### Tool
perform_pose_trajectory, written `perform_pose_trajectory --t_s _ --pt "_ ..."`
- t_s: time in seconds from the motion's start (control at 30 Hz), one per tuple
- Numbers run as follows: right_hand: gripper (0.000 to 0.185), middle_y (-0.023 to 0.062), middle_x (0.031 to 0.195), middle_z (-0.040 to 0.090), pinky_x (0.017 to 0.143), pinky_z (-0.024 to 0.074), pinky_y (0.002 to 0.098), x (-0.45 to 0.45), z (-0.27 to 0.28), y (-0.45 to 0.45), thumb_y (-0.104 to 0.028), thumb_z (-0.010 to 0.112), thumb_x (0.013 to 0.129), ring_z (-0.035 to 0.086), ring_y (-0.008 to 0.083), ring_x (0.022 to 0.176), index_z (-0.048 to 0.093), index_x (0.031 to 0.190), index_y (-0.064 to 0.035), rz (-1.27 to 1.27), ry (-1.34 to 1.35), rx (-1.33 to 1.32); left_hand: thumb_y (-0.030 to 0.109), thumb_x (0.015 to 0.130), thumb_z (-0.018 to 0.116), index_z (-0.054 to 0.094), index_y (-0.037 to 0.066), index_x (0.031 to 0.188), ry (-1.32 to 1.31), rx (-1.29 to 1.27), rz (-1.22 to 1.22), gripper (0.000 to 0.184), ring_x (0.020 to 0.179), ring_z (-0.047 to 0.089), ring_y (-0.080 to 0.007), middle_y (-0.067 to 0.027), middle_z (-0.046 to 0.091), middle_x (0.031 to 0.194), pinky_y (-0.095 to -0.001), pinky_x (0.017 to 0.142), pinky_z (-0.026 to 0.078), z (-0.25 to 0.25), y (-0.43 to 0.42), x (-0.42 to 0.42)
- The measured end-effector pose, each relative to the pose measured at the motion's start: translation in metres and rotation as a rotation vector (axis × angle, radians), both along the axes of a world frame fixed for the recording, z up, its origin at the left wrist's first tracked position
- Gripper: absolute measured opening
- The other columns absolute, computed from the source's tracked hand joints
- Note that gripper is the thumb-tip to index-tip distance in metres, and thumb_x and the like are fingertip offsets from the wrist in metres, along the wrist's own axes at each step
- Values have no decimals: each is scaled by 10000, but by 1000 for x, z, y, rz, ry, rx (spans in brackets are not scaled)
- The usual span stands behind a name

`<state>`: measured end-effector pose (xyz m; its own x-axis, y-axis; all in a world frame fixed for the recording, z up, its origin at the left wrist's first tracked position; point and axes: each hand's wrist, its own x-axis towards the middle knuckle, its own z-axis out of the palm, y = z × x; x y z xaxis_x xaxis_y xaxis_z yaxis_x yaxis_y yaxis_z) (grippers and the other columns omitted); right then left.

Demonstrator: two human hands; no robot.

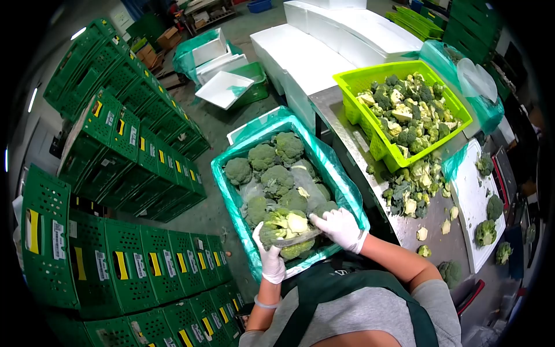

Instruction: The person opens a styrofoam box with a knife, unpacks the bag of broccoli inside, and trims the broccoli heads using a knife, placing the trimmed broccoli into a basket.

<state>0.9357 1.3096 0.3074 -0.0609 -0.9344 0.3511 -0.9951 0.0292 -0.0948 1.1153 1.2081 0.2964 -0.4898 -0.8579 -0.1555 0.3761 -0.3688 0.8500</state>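
Observation:
A cut broccoli head (pixel 284 224), its pale stem side facing up, rests in my left hand (pixel 270 259), whose white-gloved fingers curl round its near left side. My right hand (pixel 341 228), also in a white glove, is closed just right of that head, with its fingertips at clear plastic film (pixel 315 188). Both hands are over the near end of a crate (pixel 222 199) lined with green plastic. Whole broccoli heads (pixel 276 180) fill the crate, and the film lies among them.
To the right, a metal table (pixel 399 228) carries a lime-green crate (pixel 370 139) of broccoli pieces, loose trimmings (pixel 419 179) and a white tray (pixel 471 214). White foam boxes (pixel 306 55) stand ahead. Stacked green crates (pixel 130 156) line the left side.

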Motion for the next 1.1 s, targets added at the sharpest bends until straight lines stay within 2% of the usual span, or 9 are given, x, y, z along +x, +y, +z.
perform_pose_trajectory --t_s 0.23,0.33,0.43,0.67,0.77,0.87,0.97,1.03,1.1 --pt "334 11 691 486 571 397 318 -2 -18 -24 -155 534 739 531 180 648 543 1073 -137 45 -36 19 100 717 668 307 96 1273 80 48 -84 663 1113 448 -218 -94 439 1197 -348 965 374 -13 -23 27" --pt "355 38 713 505 599 432 341 16 -4 -26 -187 568 749 552 212 674 528 1096 -124 18 -164 90 11 753 621 286 89 1301 -42 -68 96 647 1116 438 -204 -96 423 1222 -334 979 340 -20 -37 29" --pt "404 77 801 517 623 463 360 39 5 -27 -220 604 748 558 245 724 498 1124 -114 -69 -305 170 -4 747 619 267 81 1323 10 -101 204 680 1123 434 -205 -98 415 1243 -337 980 340 -20 -44 24" --pt "168 63 737 499 615 434 372 44 -7 -45 -186 570 740 546 245 714 471 859 -121 -63 -250 114 -6 717 625 299 80 1285 80 -22 71 661 1099 444 -211 -94 425 1209 -340 970 354 -12 -42 28" --pt "172 71 739 495 606 428 378 17 -35 -42 -175 568 732 542 257 712 474 865 -120 -67 -226 131 4 695 655 329 88 1238 58 23 35 638 1085 433 -203 -83 417 1182 -333 954 354 -18 -43 33" --pt "224 73 755 506 629 460 379 11 -38 -41 -171 604 724 557 266 739 472 894 -108 -34 -315 141 3 710 641 332 84 1231 -132 -301 112 611 1093 435 -198 -81 425 1181 -334 949 349 -21 -43 27" --pt "236 72 756 515 618 467 372 27 -26 -41 -171 605 727 564 260 731 470 910 -109 -71 -380 94 29 746 646 319 95 1239 -139 -339 192 595 1101 433 -199 -78 425 1190 -336 950 356 -19 -50 20" --pt "229 70 749 515 614 466 371 35 -16 -45 -170 593 735 568 256 720 469 918 -110 -91 -360 69 -8 765 640 309 97 1237 113 24 126 586 1120 398 -196 -75 381 1231 -327 971 326 -21 -56 21" --pt "203 69 744 514 603 464 368 38 -13 -51 -176 572 751 570 255 720 469 914 -111 -69 -346 28 0 769 641 309 99 1237 82 183 70 582 1124 392 -194 -75 376 1239 -326 970 327 -26 -55 17"
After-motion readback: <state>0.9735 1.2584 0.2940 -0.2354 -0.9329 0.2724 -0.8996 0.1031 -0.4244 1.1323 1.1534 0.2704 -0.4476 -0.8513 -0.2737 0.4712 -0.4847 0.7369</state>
